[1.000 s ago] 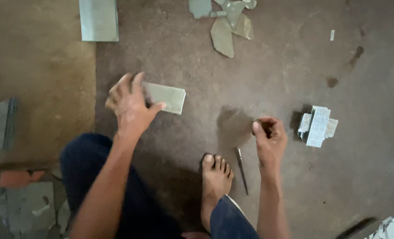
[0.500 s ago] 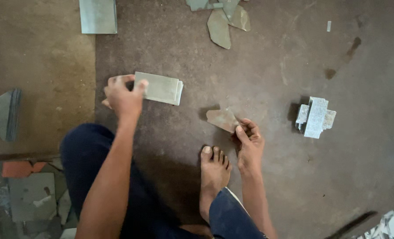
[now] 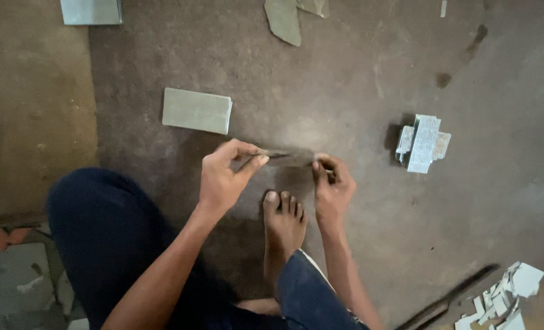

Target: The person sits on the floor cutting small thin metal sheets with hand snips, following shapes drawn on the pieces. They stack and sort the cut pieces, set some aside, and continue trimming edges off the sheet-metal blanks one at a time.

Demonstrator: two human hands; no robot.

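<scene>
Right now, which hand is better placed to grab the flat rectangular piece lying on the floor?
Left, probably. The left hand sits nearer the rectangular piece, up and to its left with bare floor between. The right hand is farther, across the thin piece both hands pinch.

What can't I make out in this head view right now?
- The thin grey piece held between the left hand and right hand: motion-blurred, so its shape and material are unclear.
- Grey slab at top left: cut off by the frame edge.
- Pale scraps at bottom right: partly out of frame, too small to count.
</scene>
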